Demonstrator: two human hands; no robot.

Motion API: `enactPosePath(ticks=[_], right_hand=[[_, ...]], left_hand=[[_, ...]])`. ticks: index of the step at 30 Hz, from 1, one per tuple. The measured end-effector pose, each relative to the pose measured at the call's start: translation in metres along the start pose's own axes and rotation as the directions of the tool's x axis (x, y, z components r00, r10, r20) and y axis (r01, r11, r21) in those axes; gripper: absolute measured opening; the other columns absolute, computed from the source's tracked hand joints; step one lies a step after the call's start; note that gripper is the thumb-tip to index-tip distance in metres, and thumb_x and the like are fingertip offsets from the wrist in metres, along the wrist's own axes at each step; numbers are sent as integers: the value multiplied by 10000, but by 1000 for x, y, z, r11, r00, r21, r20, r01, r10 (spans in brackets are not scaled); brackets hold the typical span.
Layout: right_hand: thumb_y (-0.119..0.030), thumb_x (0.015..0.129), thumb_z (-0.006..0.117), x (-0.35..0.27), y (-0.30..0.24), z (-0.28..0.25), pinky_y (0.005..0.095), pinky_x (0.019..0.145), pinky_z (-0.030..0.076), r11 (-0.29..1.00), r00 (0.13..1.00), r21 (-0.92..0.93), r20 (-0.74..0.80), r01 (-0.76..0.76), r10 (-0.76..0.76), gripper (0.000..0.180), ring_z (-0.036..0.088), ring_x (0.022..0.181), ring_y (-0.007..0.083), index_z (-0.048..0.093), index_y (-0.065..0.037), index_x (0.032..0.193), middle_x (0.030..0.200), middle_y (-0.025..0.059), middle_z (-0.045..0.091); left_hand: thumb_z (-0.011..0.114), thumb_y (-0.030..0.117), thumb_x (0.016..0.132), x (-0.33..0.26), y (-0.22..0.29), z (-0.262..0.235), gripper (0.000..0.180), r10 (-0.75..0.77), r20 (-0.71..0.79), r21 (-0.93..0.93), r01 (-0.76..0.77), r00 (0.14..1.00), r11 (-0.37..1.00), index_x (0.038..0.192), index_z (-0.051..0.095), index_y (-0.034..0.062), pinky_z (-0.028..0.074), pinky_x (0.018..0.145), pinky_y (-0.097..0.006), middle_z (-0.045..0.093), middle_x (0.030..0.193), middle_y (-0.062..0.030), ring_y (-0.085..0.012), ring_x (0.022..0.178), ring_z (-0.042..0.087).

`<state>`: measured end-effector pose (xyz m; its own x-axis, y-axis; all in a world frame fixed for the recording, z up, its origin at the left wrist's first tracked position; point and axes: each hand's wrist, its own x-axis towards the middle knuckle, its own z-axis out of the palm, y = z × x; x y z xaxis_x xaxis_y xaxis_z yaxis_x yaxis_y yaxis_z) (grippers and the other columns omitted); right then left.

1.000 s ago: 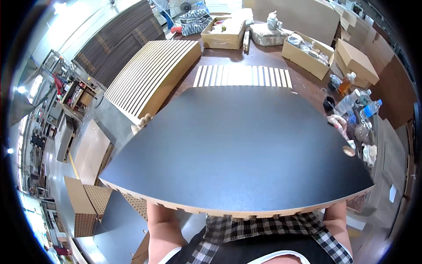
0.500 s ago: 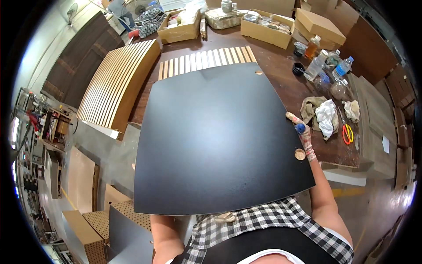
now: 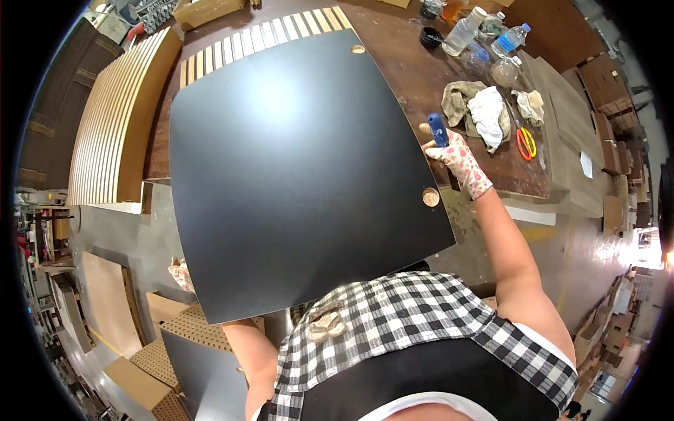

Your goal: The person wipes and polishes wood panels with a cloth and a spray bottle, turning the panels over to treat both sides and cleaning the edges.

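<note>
A large black panel [image 3: 302,175] with round holes near its right corners lies tilted before me, its far edge over a slatted wooden piece [image 3: 267,42]. At the panel's right edge, my right hand [image 3: 463,165], in a flower-patterned glove, is closed round a blue-handled tool [image 3: 437,130]; its working end is not visible. My left forearm passes under the panel's near edge. Beyond the left edge, part of my gloved left hand [image 3: 181,274] shows, its fingers curled against that edge; the rest is hidden underneath.
A second slatted piece [image 3: 123,126] stands at the left. To the right on the brown table [image 3: 393,84] are several bottles [image 3: 465,31], rags [image 3: 486,116] and red-and-yellow-handled scissors [image 3: 525,144]. Perforated boards [image 3: 158,361] stand low at the left.
The whole view has shifted, so the panel and table appear farther up and left. My right hand has turned, the blue handle now standing out more. More of my left hand shows.
</note>
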<state>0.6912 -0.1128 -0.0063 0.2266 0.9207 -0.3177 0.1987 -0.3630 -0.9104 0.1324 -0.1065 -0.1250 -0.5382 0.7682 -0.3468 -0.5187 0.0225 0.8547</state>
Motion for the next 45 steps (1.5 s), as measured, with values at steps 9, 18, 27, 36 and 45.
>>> enactPosePath(ticks=[9,18,27,36,45], right_hand=[[-267,797,656,-46,43,-4,203,472,403,965,965,7,0,-262,262,248,580,560,79,582,-66,921,725,36,623],[-354,801,648,-49,48,15,208,484,351,966,965,-100,-138,-239,224,267,457,542,38,599,-98,855,669,-46,544],[-354,833,632,-35,57,25,228,548,405,966,957,-71,-175,-248,232,256,473,592,51,546,-127,751,677,-57,506],[-371,831,624,-44,20,52,247,392,357,985,974,4,-145,-173,172,338,450,409,92,437,-149,658,510,-34,433],[-278,795,686,-38,47,34,236,373,263,987,922,74,-353,-140,157,321,343,401,44,452,-162,609,530,-80,383]], left_hand=[[508,235,888,-5,-68,-26,372,-197,-53,-75,193,979,978,1173,475,-2,437,507,-227,585,865,-91,-127,645,547],[517,224,895,26,-7,-103,386,-258,-115,82,269,959,960,1193,465,-15,428,465,-202,590,844,-90,-111,603,546],[598,241,854,-1,92,-57,270,-348,150,466,244,925,851,1028,605,36,432,427,-194,622,740,-33,-70,516,529],[525,83,773,-24,48,-32,215,-256,824,458,-860,506,-226,983,550,46,474,624,-305,561,787,-104,-215,705,575],[511,128,849,-40,51,-34,169,-60,740,626,-719,670,-301,998,556,64,473,616,-375,566,736,-98,-278,662,566]])
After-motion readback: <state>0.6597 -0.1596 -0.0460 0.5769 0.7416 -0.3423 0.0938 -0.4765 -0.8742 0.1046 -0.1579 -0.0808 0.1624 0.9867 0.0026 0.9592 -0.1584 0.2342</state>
